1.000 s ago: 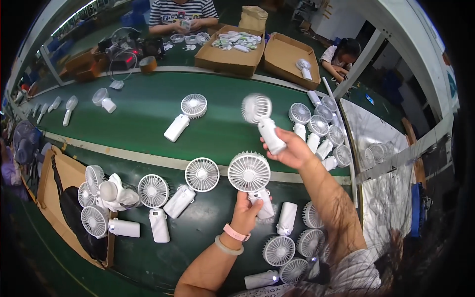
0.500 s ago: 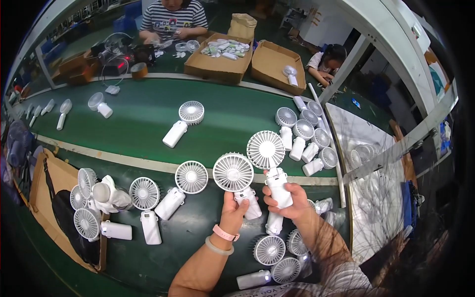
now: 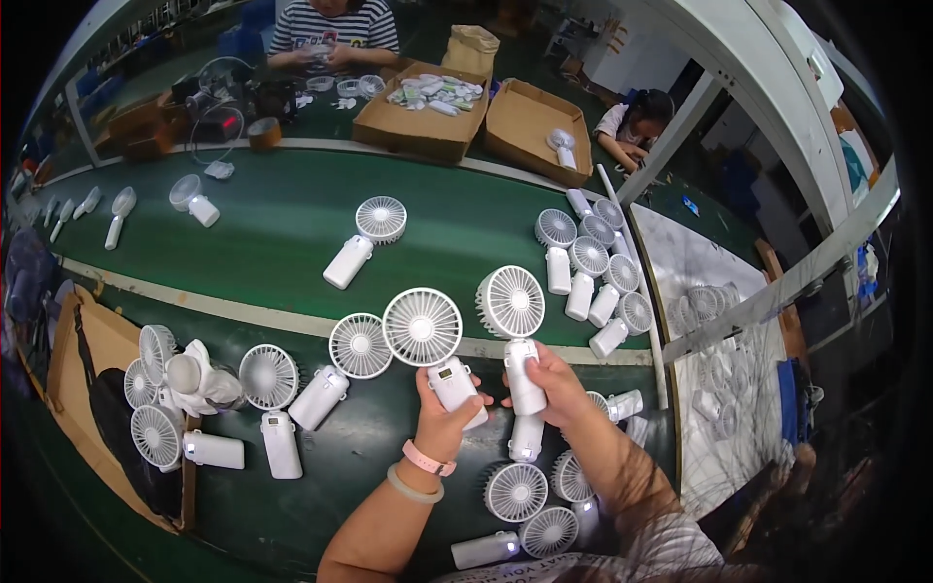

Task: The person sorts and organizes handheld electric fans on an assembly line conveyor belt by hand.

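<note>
Two white handheld fans are held up side by side in front of me. My left hand [image 3: 442,418] wraps round the handle of the left fan [image 3: 422,327]; its grille faces me and a small dark display shows on the handle. In my right hand [image 3: 558,389] is the handle of the right fan [image 3: 512,302], its round head turned a little sideways. Beneath my right hand, another white fan handle [image 3: 526,437] lies on the green bench. Close to the left fan's head, a further fan [image 3: 361,346] rests with its handle toward the lower left.
Several fans [image 3: 589,257] cluster on the green belt [image 3: 466,228] at the right. More lie around a carton [image 3: 92,389] holding a black bag at the left. Across the belt, a person [image 3: 332,39] works beside a carton of white parts [image 3: 413,136]; another person [image 3: 634,126] sits farther right.
Both held fans have drifted apart: the left one moved left, and the right one turned its head and handle. The person across has raised their hands with a part.
</note>
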Demonstrator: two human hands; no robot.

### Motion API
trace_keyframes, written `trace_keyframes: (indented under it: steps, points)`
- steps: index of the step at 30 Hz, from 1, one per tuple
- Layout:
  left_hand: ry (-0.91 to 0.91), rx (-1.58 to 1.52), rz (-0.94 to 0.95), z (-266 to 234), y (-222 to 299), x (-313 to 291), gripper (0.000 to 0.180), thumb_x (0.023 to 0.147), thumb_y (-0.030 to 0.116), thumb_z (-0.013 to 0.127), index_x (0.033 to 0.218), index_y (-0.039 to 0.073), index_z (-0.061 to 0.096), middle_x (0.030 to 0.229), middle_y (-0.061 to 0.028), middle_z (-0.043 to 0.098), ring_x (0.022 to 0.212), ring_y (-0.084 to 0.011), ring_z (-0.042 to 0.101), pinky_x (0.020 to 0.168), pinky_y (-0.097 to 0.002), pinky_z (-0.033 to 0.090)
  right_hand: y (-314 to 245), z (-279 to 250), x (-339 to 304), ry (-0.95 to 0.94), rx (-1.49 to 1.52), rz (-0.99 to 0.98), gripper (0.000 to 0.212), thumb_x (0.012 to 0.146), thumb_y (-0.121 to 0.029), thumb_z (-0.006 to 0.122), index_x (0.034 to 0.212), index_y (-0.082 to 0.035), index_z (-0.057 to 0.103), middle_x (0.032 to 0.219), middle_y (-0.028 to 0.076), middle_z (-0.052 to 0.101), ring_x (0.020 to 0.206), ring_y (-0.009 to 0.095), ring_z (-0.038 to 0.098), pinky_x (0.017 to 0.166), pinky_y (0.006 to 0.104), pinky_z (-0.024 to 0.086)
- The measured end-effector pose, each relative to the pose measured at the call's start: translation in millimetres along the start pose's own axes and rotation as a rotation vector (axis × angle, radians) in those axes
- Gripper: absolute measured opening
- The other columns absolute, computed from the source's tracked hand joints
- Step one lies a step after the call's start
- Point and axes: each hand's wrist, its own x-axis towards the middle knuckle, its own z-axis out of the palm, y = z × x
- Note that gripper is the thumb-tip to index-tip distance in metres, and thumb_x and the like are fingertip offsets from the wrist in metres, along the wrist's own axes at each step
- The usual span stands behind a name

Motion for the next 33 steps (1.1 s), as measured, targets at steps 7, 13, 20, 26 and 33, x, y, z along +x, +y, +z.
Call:
trace_keyframes:
  steps: [7,13,20,26,33]
  points:
    - [-0.056,-0.137,-0.161,-17.7,-4.3,-2.2,0.036,0.072,-0.002,0.061,0.102,0.006,0.042,0.083,-0.0083,0.054,0.070,-0.0215,0.058,0.052,-0.0333,0.052,1.1,12.7,-1.4,0.039,-0.257,-0.144,0.039,0.079,-0.006,0.056,0.115,-0.002,0.042,0.100,0.011,0.058,0.086,0.024,0.061,0.075,0.0342,0.050]
    - [-0.188,-0.257,-0.131,-19.5,-5.4,-1.1,0.032,0.069,-0.002,0.064,0.095,0.005,0.046,0.082,-0.0083,0.056,0.071,-0.0225,0.059,0.065,-0.0367,0.051,3.5,9.4,2.0,0.092,-0.347,-0.185,0.042,0.077,-0.002,0.059,0.117,-0.002,0.044,0.097,0.006,0.059,0.086,0.012,0.057,0.077,0.0260,0.047]
    - [-0.202,-0.205,-0.084,-12.6,-4.4,1.0,0.045,0.068,0.001,0.064,0.109,0.006,0.045,0.099,-0.0092,0.056,0.094,-0.0250,0.057,0.080,-0.0389,0.048,1.8,8.8,1.7,0.121,-0.358,-0.207,0.042,0.078,-0.002,0.059,0.116,-0.002,0.044,0.095,0.005,0.059,0.086,0.011,0.057,0.077,0.0254,0.046]
    - [-0.314,-0.289,-0.339,-13.8,2.5,-3.1,0.068,0.067,0.008,0.062,0.127,0.007,0.030,0.118,-0.0136,0.046,0.102,-0.0278,0.052,0.077,-0.0460,0.050,20.7,25.5,-3.7,0.108,-1.267,-0.694,0.028,0.079,-0.012,0.059,0.105,0.000,0.053,0.100,0.014,0.054,0.092,0.024,0.054,0.076,0.0332,0.046]
    - [-0.340,-0.456,-0.352,-22.9,1.4,-4.3,0.073,0.063,0.006,0.063,0.127,0.013,0.028,0.111,-0.0153,0.048,0.099,-0.0300,0.053,0.083,-0.0497,0.046,-94.3,-8.9,91.6,0.649,-2.083,-0.407,0.033,0.084,-0.032,0.050,0.083,0.000,0.058,0.080,0.017,0.059,0.077,0.032,0.058,0.069,0.0371,0.048]
